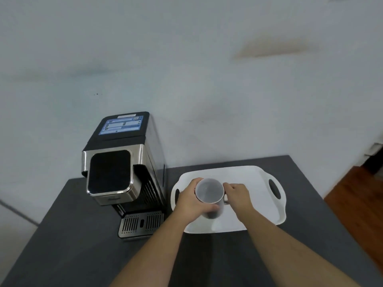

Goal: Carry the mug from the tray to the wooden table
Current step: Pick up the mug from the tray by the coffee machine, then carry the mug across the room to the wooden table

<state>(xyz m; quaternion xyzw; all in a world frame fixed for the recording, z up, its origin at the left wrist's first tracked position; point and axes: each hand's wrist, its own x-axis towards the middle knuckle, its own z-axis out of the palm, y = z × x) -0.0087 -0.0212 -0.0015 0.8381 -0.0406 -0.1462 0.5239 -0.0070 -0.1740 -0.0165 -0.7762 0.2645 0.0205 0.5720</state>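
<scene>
- Plain white cylindrical ceramic mug [210, 194]: upright, mouth open to the camera, inside pale grey and looks empty. Outer wall white, shaded darker low down. Handle sits on its right side, mostly hidden by fingers.
- Mug is over the left half of the white rectangular plastic tray [244, 204]; whether its base touches the tray or is just clear of it cannot be told.
- Left hand [191, 200]: fingers curled round the mug's left wall, thumb across the near side, gripping the body.
- Right hand [238, 196]: fingers closed at the handle on the right side of the mug; the exact pinch is hidden.
- Tray has cut-out grips at both ends, the right one [274, 189] open to view, the left one partly behind the left hand.
- Tray lies on a dark grey matte tabletop [83, 235], against a pale wall.
- Black and steel coffee machine [122, 168] stands just left of the tray, its slotted drip grille [141, 222] at the front.
- Strip of brown wooden floor [356, 193] at far right.
</scene>
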